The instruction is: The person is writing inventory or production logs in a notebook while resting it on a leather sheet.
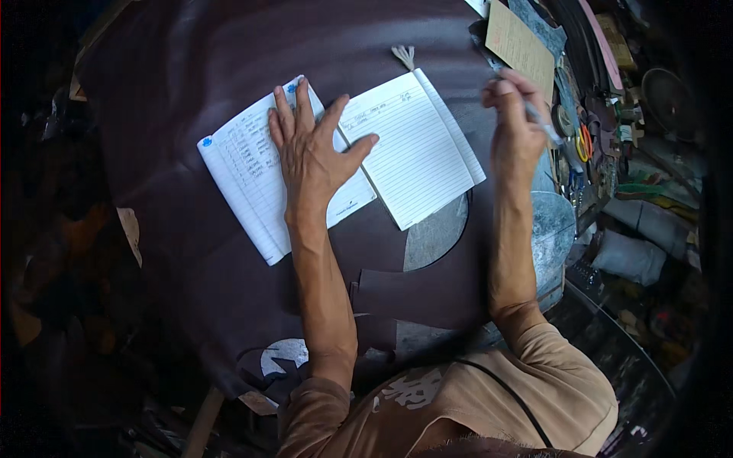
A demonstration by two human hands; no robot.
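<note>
An open lined notebook (pixel 427 153) lies tilted on a large dark brown sheet that looks like leather (pixel 183 99). Handwriting fills much of its left page, while the right page has only a few written lines at the top. My left hand (pixel 313 156) rests across the left page and the middle fold, fingers spread and flat, covering part of the writing. To the right of the notebook, my right hand (pixel 515 130) is raised with its fingers closed around a pale pen (pixel 542 122). This hand is slightly blurred, and the pen points away from the pages.
Curved cut-outs in the brown sheet bare a grey surface (pixel 437 240). A pale tassel (pixel 405 56) lies above the notebook. Along the right edge are a brown card (pixel 521 49), orange-handled scissors (pixel 585 143), crowded tools and a wrapped grey bundle (pixel 630 257).
</note>
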